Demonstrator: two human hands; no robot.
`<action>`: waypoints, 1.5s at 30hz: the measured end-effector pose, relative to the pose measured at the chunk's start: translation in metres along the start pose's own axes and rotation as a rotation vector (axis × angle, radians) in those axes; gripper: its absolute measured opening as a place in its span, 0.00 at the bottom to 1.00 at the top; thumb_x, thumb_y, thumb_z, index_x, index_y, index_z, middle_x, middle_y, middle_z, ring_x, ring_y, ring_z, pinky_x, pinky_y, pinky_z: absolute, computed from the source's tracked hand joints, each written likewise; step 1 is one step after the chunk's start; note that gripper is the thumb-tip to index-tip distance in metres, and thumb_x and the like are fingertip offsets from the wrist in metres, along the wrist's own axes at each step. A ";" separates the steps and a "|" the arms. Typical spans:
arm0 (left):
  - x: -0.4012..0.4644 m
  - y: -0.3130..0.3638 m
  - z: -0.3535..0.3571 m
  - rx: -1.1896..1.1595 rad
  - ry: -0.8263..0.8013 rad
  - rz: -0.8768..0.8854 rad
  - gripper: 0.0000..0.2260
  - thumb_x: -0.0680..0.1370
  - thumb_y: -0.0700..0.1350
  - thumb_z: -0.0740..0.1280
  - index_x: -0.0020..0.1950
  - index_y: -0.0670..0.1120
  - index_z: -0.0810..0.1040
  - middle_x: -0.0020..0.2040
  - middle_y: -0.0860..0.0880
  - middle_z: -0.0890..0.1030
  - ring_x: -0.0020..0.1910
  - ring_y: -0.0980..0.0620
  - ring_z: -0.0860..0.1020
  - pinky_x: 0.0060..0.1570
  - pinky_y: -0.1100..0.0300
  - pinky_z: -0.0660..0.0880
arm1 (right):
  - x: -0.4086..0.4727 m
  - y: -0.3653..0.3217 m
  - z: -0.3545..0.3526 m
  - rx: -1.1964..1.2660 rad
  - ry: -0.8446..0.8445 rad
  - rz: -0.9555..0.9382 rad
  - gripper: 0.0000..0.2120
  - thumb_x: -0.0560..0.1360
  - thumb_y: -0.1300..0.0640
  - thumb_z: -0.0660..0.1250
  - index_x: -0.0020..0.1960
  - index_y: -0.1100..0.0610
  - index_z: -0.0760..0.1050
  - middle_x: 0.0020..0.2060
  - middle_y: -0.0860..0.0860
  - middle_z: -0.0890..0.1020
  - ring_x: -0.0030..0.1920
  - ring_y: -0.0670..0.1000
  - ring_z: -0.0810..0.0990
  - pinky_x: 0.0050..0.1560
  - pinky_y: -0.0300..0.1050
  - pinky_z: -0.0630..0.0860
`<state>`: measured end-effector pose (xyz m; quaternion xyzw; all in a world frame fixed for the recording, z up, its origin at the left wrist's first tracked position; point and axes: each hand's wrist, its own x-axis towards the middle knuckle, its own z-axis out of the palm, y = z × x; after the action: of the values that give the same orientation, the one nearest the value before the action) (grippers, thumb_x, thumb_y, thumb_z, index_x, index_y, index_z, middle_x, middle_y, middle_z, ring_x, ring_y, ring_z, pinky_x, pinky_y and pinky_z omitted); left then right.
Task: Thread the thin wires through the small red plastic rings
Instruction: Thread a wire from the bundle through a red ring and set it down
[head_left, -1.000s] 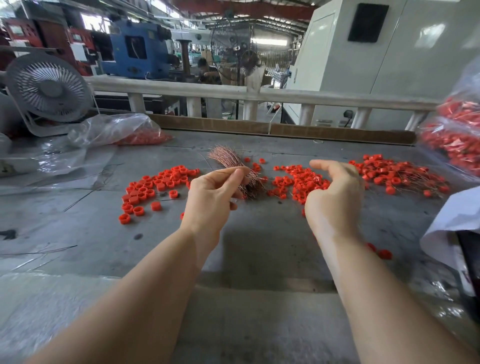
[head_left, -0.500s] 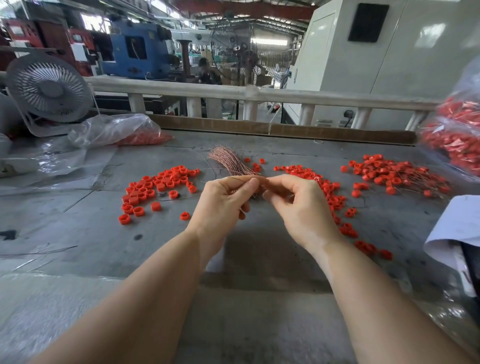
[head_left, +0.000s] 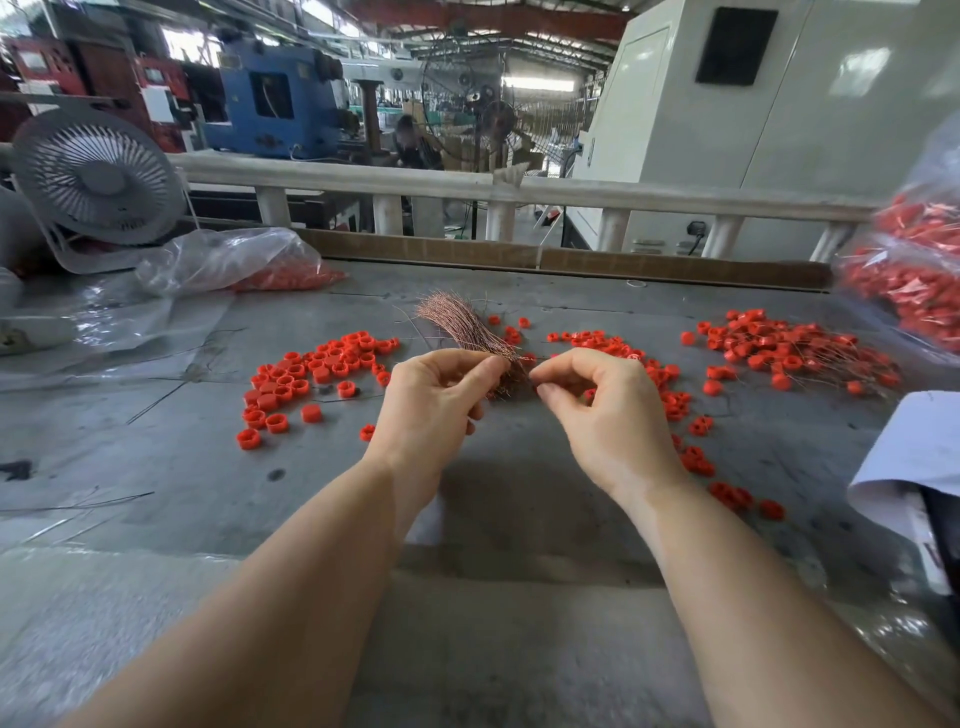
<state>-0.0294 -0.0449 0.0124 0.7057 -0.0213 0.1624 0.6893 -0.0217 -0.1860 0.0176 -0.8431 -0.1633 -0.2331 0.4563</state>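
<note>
The left hand (head_left: 431, 410) holds a bundle of thin copper wires (head_left: 464, 325) in a thumb-and-finger grip, the bundle fanning up and away over the bench (head_left: 519, 499). The right hand (head_left: 608, 415) pinches at the bundle's near end (whether on a wire or a ring, I cannot tell). Loose red rings (head_left: 306, 379) lie left of the grip, more red rings (head_left: 670, 395) right.

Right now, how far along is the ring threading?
Done: the right-hand pile already shows rings with wires through them. In hand: left hand grips the copper wire bundle; right hand pinches at its tip, ring not discernible. Left: loose rings at left and centre-right.
</note>
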 end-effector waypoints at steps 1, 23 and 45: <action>0.000 0.000 0.001 0.010 -0.013 0.004 0.06 0.75 0.43 0.69 0.37 0.51 0.80 0.22 0.56 0.73 0.23 0.61 0.69 0.24 0.69 0.68 | 0.000 0.000 0.000 0.005 -0.009 -0.007 0.07 0.72 0.65 0.69 0.42 0.54 0.81 0.33 0.39 0.78 0.35 0.34 0.75 0.38 0.25 0.68; -0.002 0.003 0.002 0.042 -0.070 -0.060 0.07 0.74 0.42 0.70 0.36 0.48 0.79 0.26 0.56 0.74 0.24 0.61 0.70 0.24 0.68 0.68 | -0.002 -0.002 0.002 -0.017 -0.035 -0.066 0.09 0.73 0.64 0.68 0.39 0.51 0.76 0.32 0.39 0.76 0.36 0.35 0.74 0.36 0.26 0.67; -0.004 0.013 0.001 -0.034 -0.129 -0.200 0.10 0.74 0.38 0.67 0.33 0.44 0.76 0.30 0.50 0.75 0.25 0.57 0.70 0.24 0.65 0.65 | -0.001 -0.005 0.000 -0.035 -0.017 -0.078 0.07 0.71 0.66 0.70 0.41 0.55 0.79 0.36 0.47 0.78 0.38 0.42 0.74 0.40 0.28 0.69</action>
<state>-0.0365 -0.0471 0.0240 0.7014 0.0023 0.0467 0.7112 -0.0255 -0.1835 0.0205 -0.8460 -0.1956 -0.2464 0.4305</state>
